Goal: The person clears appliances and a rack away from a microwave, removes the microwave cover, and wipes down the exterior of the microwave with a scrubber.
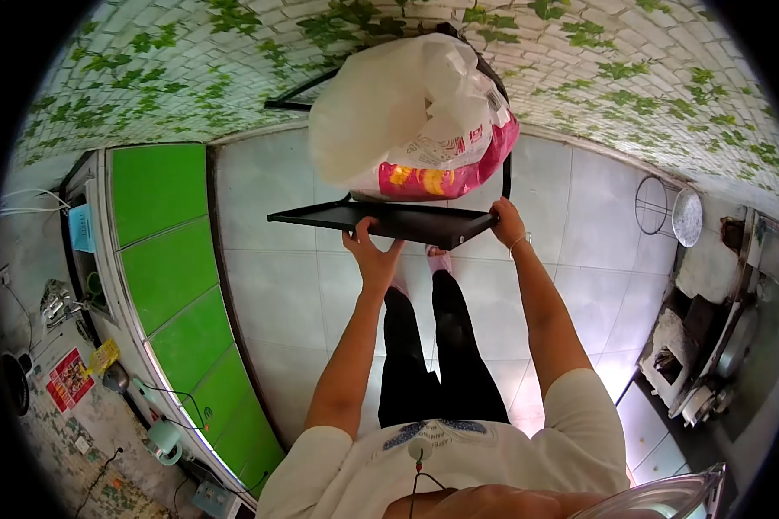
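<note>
A flat black panel (398,221) lies across in front of me, held at its near side by both hands. My left hand (374,253) has its fingers closed on the panel's near edge, left of its middle. At the right end, my right hand (507,222) grips the corner. Just beyond the panel, a big white plastic bag (368,112) and a pink and white printed bag (446,169) rest on a black metal frame (299,97) near the wall. The bags hide much of the frame.
Green cabinet doors (160,195) run along the left under a counter. A brick-and-ivy patterned wall (563,43) stands ahead. On the right are a round metal strainer (687,217) and a worn stove-like unit (666,359). Pale tiles (273,294) cover the floor.
</note>
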A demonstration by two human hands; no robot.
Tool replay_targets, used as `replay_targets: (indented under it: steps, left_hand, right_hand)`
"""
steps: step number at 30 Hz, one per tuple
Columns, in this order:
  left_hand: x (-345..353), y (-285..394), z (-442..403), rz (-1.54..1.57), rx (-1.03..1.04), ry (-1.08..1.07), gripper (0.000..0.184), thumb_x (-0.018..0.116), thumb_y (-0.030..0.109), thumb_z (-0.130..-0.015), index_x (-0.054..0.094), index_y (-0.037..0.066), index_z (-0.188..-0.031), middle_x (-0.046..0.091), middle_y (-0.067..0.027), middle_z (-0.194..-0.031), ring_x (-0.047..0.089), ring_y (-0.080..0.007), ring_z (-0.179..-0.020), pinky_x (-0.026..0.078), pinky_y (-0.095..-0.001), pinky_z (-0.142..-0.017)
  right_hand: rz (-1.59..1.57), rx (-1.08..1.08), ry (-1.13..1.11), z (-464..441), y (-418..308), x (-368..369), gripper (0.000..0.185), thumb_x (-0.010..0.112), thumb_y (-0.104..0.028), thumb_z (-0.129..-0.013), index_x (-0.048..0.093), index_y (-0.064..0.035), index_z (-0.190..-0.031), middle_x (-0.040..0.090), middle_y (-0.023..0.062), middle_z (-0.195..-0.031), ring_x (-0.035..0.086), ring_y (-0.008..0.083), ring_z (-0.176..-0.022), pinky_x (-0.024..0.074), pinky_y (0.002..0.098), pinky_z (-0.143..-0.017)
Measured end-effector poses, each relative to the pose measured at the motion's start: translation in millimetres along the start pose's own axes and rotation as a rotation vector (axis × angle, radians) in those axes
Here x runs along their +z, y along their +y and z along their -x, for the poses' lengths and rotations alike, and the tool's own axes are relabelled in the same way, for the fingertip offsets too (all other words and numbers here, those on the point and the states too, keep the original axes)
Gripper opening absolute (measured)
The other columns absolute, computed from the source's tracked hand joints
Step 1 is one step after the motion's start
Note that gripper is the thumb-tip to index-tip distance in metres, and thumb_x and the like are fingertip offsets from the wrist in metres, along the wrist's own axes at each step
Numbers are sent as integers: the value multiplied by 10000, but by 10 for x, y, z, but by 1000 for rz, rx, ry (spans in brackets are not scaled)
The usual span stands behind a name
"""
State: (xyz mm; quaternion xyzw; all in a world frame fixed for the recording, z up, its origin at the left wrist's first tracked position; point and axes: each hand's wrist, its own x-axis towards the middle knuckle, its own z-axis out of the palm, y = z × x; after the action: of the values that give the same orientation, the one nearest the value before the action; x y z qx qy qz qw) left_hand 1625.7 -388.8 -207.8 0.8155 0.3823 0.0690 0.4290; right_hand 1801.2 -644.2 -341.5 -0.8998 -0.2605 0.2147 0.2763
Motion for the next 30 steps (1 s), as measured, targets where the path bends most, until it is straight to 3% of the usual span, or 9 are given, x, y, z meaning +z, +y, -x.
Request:
replay_targets:
  steps: [3,8,12,15,19,24,26,28,30]
  left_hand:
    - [40,-3,6,-14,20,11,766,780,144,-653,337,103,-1277,246,-247,-1308,182,-426,-1249,204,-464,-1040]
    - [-59,10,7,114,-19,7,953,763,119,-674,148,118,-1402,121,-271,-1394,258,-409,-1257,307,-421,-1015]
    - [-105,-284,86,337,-21,-54,1017,726,98,-710,11,128,-1433,84,-223,-1452,420,-346,-1183,417,-381,-934]
    - [-236,-100,155,468,-222,-187,1003,677,66,-746,-52,137,-1431,88,-258,-1450,492,-325,-1128,426,-392,-908]
    - [-323,-211,374,607,-227,-156,943,626,81,-797,-64,183,-1431,228,-299,-1392,579,-292,-1021,485,-348,-775]
    - [-1184,-635,1245,575,-512,14,900,610,79,-795,-7,229,-1433,361,-263,-1323,605,-210,-826,491,-297,-685]
    - [-1474,-1057,1830,346,-450,214,855,598,92,-799,36,215,-1433,451,-254,-1247,606,-214,-836,497,-312,-700]
    - [-1756,-1524,2564,205,-618,335,758,606,185,-789,173,157,-1410,579,-174,-1114,625,-271,-825,497,-354,-725]
    - [-2030,-1816,3414,185,-843,404,618,608,214,-775,353,120,-1331,643,-139,-973,630,-263,-828,492,-356,-722]
  right_hand:
    - [-142,-52,44,82,-230,-111,239,645,-20,-662,527,-43,-869,543,124,-847,540,323,-857,433,378,-745]
    - [-113,-57,104,385,-632,-245,482,659,-160,-783,467,-81,-1217,516,126,-1175,538,269,-1031,450,326,-852]
    - [-306,173,-51,459,-952,-255,501,627,-192,-818,434,-91,-1270,515,139,-1185,526,291,-1053,458,351,-843]
    - [-359,70,-15,433,-1010,-70,523,632,-199,-817,419,-103,-1285,500,145,-1206,544,281,-1033,476,331,-817]
    - [-388,181,-41,473,-1169,-129,521,620,-148,-795,429,-71,-1274,502,150,-1212,546,277,-1031,468,340,-834]
    - [-203,-13,-91,729,-841,-106,491,626,-137,-741,492,-52,-1206,562,158,-1135,531,319,-1047,426,391,-889]
    - [-80,-231,-64,830,-415,53,484,602,-118,-788,447,-48,-1241,549,115,-1099,527,233,-1010,450,320,-834]
    - [-132,-31,-228,864,84,323,366,597,-92,-789,484,-33,-1132,548,89,-1042,561,198,-828,474,297,-684]
    - [688,-1121,-301,593,367,388,150,573,-147,-811,539,-67,-933,569,61,-766,569,158,-606,467,279,-471]
